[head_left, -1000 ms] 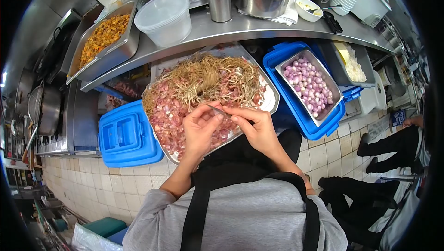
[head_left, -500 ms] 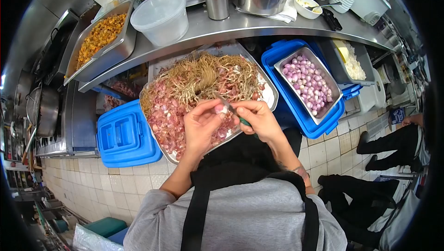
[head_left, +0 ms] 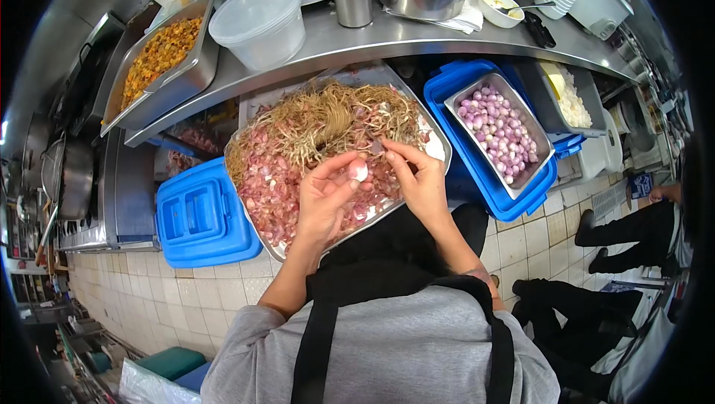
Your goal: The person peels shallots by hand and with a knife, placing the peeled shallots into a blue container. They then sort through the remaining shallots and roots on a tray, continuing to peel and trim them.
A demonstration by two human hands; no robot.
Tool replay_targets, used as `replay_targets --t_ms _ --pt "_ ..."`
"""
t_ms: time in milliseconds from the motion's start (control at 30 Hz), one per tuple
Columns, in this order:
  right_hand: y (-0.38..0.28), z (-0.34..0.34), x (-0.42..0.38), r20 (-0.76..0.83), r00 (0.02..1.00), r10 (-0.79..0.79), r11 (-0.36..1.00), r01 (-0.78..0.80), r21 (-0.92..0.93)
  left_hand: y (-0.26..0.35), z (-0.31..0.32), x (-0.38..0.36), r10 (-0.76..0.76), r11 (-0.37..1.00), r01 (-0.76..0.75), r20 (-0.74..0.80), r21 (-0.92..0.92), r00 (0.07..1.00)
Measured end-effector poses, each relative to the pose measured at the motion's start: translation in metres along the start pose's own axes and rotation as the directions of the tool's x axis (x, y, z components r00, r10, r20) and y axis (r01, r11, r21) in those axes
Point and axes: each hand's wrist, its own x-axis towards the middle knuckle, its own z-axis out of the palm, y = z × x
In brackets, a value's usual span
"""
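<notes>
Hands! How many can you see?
3: the left hand holding a bulb over the big tray, the right hand beside it, and a co-worker's hand at the far right. More may be hidden.

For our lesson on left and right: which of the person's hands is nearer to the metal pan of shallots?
Right. The right hand is just left of the metal pan in the picture; the left hand is farther left, holding a shallot.
</notes>
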Motion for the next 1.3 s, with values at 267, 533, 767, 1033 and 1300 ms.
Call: replay_targets --t_ms 267,533,767,1033,1300 --pt "-0.022 0.003 -0.018 0.168 0.962 -0.216 0.972 0.229 -0.06 0.001 -0.005 0.001 0.11 0.989 -0.103 -0.059 0.106 0.992" --pt "-0.019 0.007 -0.019 0.122 0.948 -0.295 0.948 0.306 -0.085 0.005 -0.002 -0.002 0.149 0.953 -0.119 -0.087 0.279 0.985" --pt "-0.003 0.002 -0.007 0.364 0.91 0.202 0.804 -0.366 0.469 0.006 0.001 -0.003 0.145 0.966 -0.135 -0.029 0.223 0.989" --pt "0.001 0.012 0.0 -0.008 0.999 -0.037 0.999 0.037 -0.027 0.015 0.0 -0.008 0.052 0.995 -0.047 -0.058 0.089 0.997" --pt "-0.033 0.008 -0.022 0.144 0.974 -0.176 0.983 0.181 -0.023 0.013 0.001 -0.007 0.034 0.998 -0.029 -0.087 0.061 0.996"
